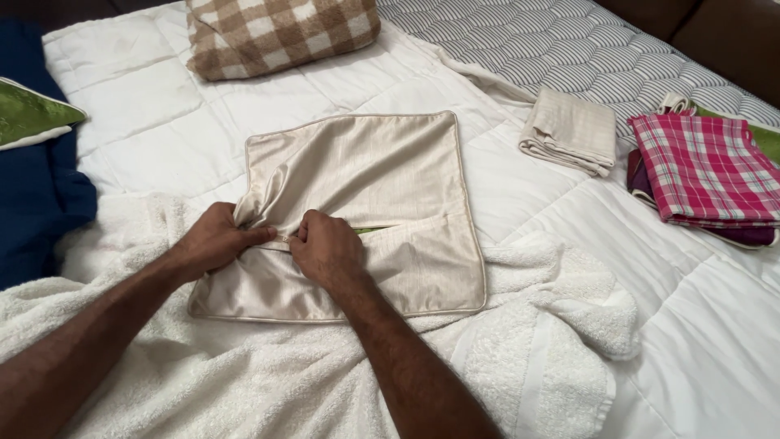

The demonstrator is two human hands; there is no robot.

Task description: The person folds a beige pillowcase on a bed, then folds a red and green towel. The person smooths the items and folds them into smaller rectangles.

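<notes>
A shiny beige cushion cover [366, 171] lies flat on a white quilt [146, 114], with its back opening facing up. My left hand [215, 240] pinches the fabric at the left end of the opening. My right hand [325, 248] grips the seam right beside it, fingers closed on the edge. A sliver of green [367, 230] shows inside the opening just right of my right hand. Both forearms reach in from the bottom of the view.
A fluffy white towel [520, 341] lies under the cover's near edge. A brown checked pillow [280, 32] sits at the top. A folded beige cloth [569, 130] and a pink plaid stack [703, 171] lie right. Blue fabric [36, 203] and a green cushion [28, 114] lie left.
</notes>
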